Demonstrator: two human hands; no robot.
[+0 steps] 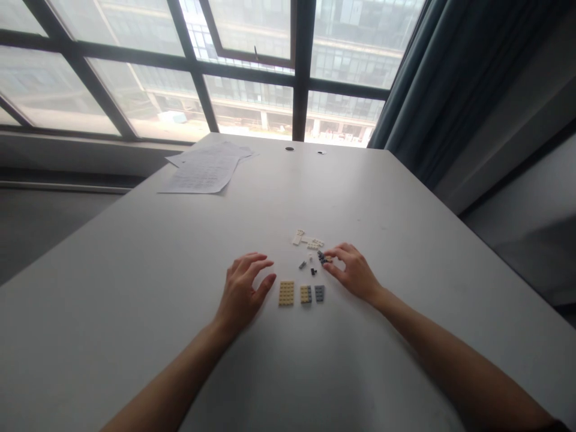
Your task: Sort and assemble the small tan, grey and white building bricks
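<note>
My left hand [245,285] rests over the white table with fingers spread and curved, holding nothing. Just right of its thumb lies a tan studded building plate [286,293]. My right hand [353,270] reaches to a small cluster of dark grey building bricks [321,258]. Its thumb and index finger are apart on either side of the cluster's edge, with a bit of tan between them. Between the hands lie a tan and grey brick block [306,294], a dark grey plate [319,293], a small grey piece [302,264] and a black piece [314,272].
Several white building pieces [310,241] lie just beyond the hands. Printed paper sheets [202,171] are at the far left of the white table [360,204]. Two cable holes sit near its back edge. Windows stand behind, and a dark curtain [418,90] hangs at right.
</note>
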